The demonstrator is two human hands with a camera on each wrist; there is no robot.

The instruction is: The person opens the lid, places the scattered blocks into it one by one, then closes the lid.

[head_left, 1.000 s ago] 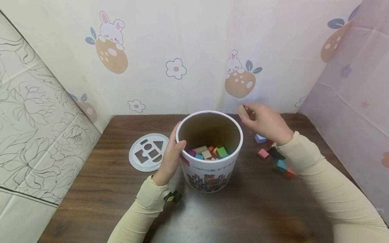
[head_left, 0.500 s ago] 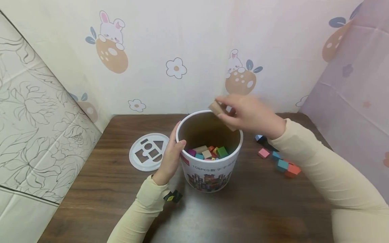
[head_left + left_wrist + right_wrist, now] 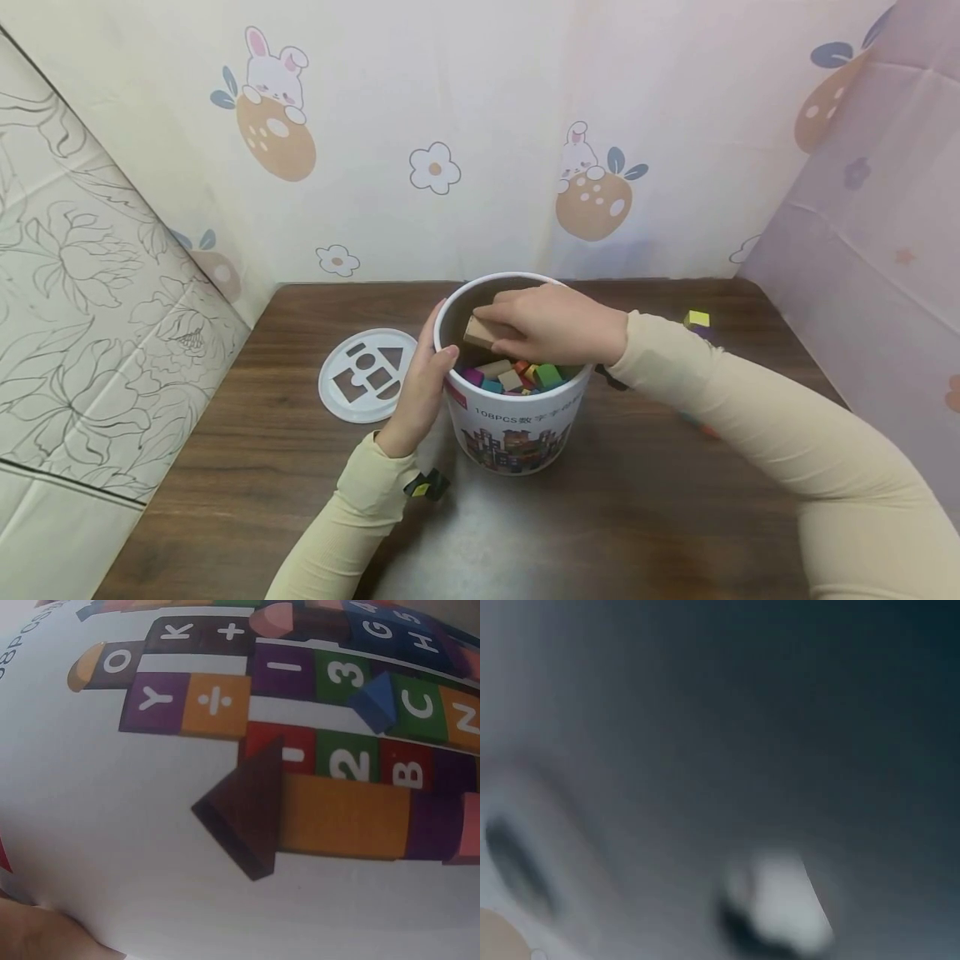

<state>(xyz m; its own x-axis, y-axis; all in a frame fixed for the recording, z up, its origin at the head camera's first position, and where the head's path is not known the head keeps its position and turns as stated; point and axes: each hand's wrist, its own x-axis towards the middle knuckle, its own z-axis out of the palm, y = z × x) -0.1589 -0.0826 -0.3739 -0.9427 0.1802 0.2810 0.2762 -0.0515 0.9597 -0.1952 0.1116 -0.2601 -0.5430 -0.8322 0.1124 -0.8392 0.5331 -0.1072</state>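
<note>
A white bucket [image 3: 517, 454] with printed block pictures stands upright on the table. My left hand [image 3: 422, 387] grips its left rim, thumb over the edge. In the left wrist view the bucket's printed wall [image 3: 135, 840] fills the frame, with a bit of my left hand [image 3: 45, 934] at lower left. Reaching inside the bucket, my right hand [image 3: 558, 323] pinches a tan wooden block [image 3: 478, 333] above several coloured blocks, among them a green block [image 3: 549, 377]. The right wrist view is too dark and blurred to make out the hand.
Left of the bucket lies a white lid [image 3: 358, 408] with shaped cut-outs. A yellow block [image 3: 697, 319] and a purple block [image 3: 703, 332] show on the brown table [image 3: 660, 500] beyond my right sleeve [image 3: 750, 400], which hides most other loose blocks.
My right hand has moved left from the table's right side, over the rim and down into the bucket, carrying the tan wooden block. The left hand and bucket have stayed put.
</note>
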